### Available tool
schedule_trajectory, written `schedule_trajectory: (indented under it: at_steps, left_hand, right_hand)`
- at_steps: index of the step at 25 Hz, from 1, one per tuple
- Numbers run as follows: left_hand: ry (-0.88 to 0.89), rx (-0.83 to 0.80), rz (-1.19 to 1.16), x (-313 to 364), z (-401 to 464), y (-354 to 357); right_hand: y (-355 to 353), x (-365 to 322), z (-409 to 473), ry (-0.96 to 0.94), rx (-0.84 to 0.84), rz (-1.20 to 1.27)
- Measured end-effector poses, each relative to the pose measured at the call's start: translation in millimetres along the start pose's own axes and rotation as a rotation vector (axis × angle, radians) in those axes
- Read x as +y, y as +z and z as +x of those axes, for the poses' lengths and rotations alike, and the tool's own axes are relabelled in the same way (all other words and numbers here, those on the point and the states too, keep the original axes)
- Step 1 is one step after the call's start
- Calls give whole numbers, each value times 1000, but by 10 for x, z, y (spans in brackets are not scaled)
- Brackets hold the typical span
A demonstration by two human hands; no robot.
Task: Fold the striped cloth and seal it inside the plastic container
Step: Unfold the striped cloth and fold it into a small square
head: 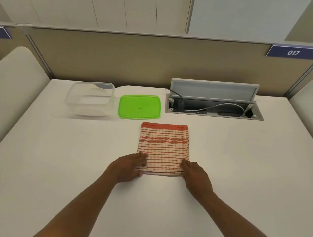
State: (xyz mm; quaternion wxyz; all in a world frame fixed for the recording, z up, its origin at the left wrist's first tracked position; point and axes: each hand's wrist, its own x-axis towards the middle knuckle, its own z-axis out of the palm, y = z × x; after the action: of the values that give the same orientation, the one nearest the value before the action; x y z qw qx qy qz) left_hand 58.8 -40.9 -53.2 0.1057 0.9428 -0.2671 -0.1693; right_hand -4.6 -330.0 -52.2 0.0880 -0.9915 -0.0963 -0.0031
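- Left hand (pixel 129 167) and right hand (pixel 196 175) pinching near corners of striped cloth (pixel 163 147).
- White table (pixel 244 168); beige partition (pixel 119 58) behind.
- Cloth folded, mid-table, long axis running away from person.
- Plastic container (pixel 90 98) open, green lid (pixel 139 106) beside it.

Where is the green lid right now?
In the head view, the green lid lies flat on the white table, just right of the clear container and beyond the striped cloth.
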Motion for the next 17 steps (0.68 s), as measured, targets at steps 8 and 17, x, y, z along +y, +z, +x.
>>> schedule_trajectory:
  at_steps: [8,17]
  left_hand:
    - [-119,129,-43,104,41,-39]
    - [-77,533,-350,117,264,-455]
  right_hand:
    - [-63,23,53,-19,5,-3]
    - [-411,202,473,190,108,644]
